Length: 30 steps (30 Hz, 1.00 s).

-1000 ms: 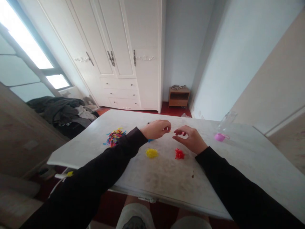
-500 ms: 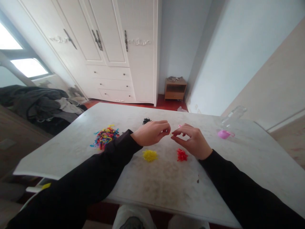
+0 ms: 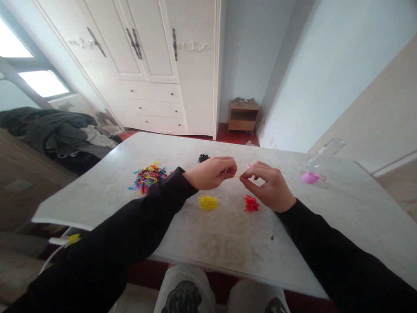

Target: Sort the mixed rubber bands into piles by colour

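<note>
My left hand (image 3: 217,173) and my right hand (image 3: 269,182) meet over the middle of the table, each in a pinch. Stretched thin between their fingertips is a yellow rubber band (image 3: 237,176). Below them lie a pile of yellow bands (image 3: 208,203) and a smaller pile of red bands (image 3: 251,203). Beyond my left hand is a black pile (image 3: 203,158). Some pink pieces (image 3: 249,165) show behind my right hand, mostly covered by it. A large mixed-colour pile (image 3: 148,177) sits left of my left wrist, partly hidden by the sleeve.
The white table (image 3: 228,243) has a clear glass bottle (image 3: 329,153) and a pink rounded object (image 3: 312,177) at the right. A small dark speck (image 3: 272,238) lies near my right forearm. Beyond stand a white wardrobe (image 3: 153,102) and a wooden nightstand (image 3: 243,116). Clothes (image 3: 65,130) are heaped at left.
My hands have drawn slightly apart, and the yellow band between them is now pulled straight. The view has tilted down a little; the piles look unchanged.
</note>
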Tool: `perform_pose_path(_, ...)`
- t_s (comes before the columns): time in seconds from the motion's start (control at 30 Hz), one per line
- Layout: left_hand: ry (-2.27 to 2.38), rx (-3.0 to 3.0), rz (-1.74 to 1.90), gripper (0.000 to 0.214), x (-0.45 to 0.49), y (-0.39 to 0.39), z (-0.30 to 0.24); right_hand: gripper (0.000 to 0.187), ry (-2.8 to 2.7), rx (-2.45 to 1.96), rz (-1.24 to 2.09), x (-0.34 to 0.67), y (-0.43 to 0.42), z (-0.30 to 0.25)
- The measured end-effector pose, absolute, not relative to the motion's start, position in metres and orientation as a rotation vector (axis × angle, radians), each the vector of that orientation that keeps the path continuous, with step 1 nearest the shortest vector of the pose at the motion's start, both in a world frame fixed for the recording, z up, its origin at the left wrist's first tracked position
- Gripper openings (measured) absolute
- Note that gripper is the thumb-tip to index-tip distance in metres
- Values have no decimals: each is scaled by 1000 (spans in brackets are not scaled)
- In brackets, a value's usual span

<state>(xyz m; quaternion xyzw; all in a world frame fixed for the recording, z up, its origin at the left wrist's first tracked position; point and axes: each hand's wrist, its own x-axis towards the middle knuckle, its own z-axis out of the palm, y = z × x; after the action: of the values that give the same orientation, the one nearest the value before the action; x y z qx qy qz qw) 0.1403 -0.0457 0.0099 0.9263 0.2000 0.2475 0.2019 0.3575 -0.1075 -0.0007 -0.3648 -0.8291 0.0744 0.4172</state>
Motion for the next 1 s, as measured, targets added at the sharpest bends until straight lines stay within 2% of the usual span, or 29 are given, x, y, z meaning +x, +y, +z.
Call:
perform_pose_path(0.37, 579, 2614, 783, 13, 132, -30, 5, 19, -2025, -878, 196, 356, -115, 8)
perform_pose_path(0.57, 796, 2521, 1000, 5, 121, -13, 1, 8, -2243, -738, 312, 349, -121, 7)
perform_pose_path(0.67, 837, 2530, 1036, 10, 120, -15, 2, 8, -2373, -659, 374, 340, -125, 3)
perform_pose_path(1.0, 698, 2643, 845, 11, 103, -10, 14, 13, -2631, -793, 240, 320, -129, -1)
